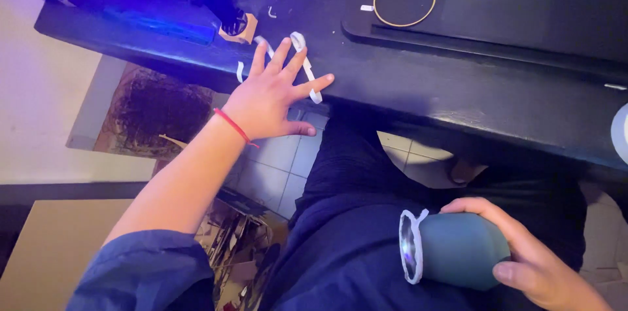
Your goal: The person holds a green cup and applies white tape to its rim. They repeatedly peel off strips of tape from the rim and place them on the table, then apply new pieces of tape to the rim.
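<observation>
Teal cup [458,250], one only, is lying sideways on the person's lap, its white-rimmed mouth pointing left; the right hand [523,255] is gripping its rounded base. Up on the dark desk [418,85], the left hand [271,92] is lying flat with fingers spread, released, touching a few white paper strips [307,69] at the edge. Beyond them, one thin gold ring [404,0] is sitting on one laptop [497,3]. One red string bracelet [234,126] is circling the left wrist.
</observation>
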